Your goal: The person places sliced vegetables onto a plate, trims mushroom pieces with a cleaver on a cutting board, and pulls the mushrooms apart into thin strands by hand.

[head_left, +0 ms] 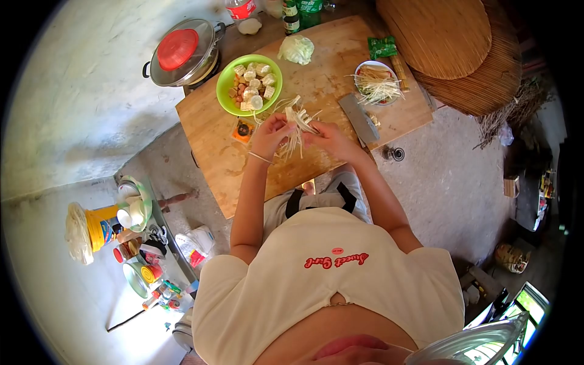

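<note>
A bunch of enoki mushrooms [298, 120] is between my two hands above the wooden board, its thin stems hanging loose. My left hand [272, 135] pinches the bunch from the left. From the right, my right hand [330, 140] grips it with curled fingers. Just beyond my left hand stands a lime-green bowl [220, 91] with chunks of corn [250, 94] and pinkish pieces. A cleaver [359, 118] lies flat to the right of my right hand. Farther right, a white bowl [359, 68] holds more enoki mushrooms [378, 86]. A small orange-and-black packet [243, 130] lies near my left wrist.
A pale cabbage piece [296, 49] and a green packet [382, 47] are on the board [213, 146]. A lidded pan [185, 55] stands at the back left, bottles [310, 11] at the back. Round woven lids [444, 36] are at the back right.
</note>
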{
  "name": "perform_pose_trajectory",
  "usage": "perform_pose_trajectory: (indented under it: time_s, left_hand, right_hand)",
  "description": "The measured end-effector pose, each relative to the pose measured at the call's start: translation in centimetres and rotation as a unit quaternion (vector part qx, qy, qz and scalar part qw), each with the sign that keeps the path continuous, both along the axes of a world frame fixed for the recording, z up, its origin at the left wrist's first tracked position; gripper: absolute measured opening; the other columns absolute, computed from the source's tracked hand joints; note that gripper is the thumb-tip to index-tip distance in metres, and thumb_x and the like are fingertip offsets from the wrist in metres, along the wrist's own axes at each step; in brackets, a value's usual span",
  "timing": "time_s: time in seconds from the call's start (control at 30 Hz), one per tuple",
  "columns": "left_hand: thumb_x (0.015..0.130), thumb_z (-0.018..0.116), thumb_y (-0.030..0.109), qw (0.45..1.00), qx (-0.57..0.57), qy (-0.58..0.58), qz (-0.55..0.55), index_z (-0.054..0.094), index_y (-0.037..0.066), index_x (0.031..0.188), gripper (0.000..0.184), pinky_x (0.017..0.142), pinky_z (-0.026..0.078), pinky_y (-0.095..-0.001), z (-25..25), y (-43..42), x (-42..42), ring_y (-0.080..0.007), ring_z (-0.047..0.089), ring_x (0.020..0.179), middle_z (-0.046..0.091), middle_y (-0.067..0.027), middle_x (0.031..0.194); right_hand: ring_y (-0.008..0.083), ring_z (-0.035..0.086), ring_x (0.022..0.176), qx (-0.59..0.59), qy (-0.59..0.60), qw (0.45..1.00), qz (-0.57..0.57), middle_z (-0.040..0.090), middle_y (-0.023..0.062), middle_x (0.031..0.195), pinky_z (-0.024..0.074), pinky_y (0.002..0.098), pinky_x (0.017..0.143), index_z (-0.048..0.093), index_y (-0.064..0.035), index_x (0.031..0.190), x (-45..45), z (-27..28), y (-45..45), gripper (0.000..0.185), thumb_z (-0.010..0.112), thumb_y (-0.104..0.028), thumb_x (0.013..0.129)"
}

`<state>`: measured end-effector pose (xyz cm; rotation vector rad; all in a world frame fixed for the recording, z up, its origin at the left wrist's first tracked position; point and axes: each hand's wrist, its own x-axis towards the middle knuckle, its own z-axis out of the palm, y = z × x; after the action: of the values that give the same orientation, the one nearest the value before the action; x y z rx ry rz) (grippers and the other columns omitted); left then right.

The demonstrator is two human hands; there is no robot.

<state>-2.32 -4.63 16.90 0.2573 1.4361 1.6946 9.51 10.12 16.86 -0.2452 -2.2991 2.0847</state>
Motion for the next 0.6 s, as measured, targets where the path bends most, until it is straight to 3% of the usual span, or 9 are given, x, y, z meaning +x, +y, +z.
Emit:
perform_pose_trajectory:
  time_s: [0.2, 0.27, 0.37, 0.6]
  left_hand:
    - [0.078, 0.064, 0.015, 1.0, -0.018, 0.024, -0.006, 0.053, 0.012, 0.089, 0.016, 0.056, 0.039, -0.0149, 0.3, 0.1, 0.2, -0.0014, 0.051, 0.066, 0.057, 0.0059, 0.077]
    - [0.078, 0.064, 0.016, 0.999, -0.015, 0.049, -0.004, 0.053, 0.011, 0.088, 0.016, 0.055, 0.039, -0.015, 0.4, 0.1, 0.3, -0.0013, 0.049, 0.064, 0.056, 0.0057, 0.077]
    - [0.077, 0.065, 0.015, 0.998, -0.002, 0.06, -0.017, 0.053, 0.011, 0.087, 0.016, 0.054, 0.039, -0.0151, -0.2, 0.1, 0.1, -0.0014, 0.049, 0.063, 0.056, 0.0053, 0.076]
    - [0.077, 0.065, 0.013, 0.998, 0.002, 0.061, -0.008, 0.053, 0.01, 0.087, 0.016, 0.053, 0.04, -0.0154, -0.4, 0.2, 0.4, -0.0019, 0.05, 0.062, 0.055, 0.0051, 0.074]
  right_hand:
    - [0.0103, 0.046, 0.056, 0.128, -0.004, 0.992, 0.011, 0.049, 0.0059, 0.059, 0.036, 0.0272, 0.051, 0.055, -0.0017, 0.086, 0.0, 1.8, 0.2, 0.018, 0.055, -0.02, 0.083]
    - [0.0173, 0.047, 0.054, 0.171, 0.001, 0.985, -0.011, 0.049, 0.0097, 0.059, 0.0362, 0.0311, 0.051, 0.054, -0.0018, 0.083, 0.1, 2.3, -0.2, 0.02, 0.056, -0.022, 0.081]
    - [0.0239, 0.048, 0.054, 0.18, 0.023, 0.983, -0.02, 0.049, 0.013, 0.06, 0.0364, 0.0342, 0.051, 0.052, -0.0009, 0.081, 0.0, 1.4, -0.2, 0.023, 0.058, -0.023, 0.079]
    - [0.0256, 0.048, 0.054, 0.234, 0.037, 0.971, -0.026, 0.047, 0.017, 0.061, 0.0366, 0.0348, 0.051, 0.051, -0.0005, 0.081, 0.2, 1.6, -0.2, 0.023, 0.058, -0.022, 0.079]
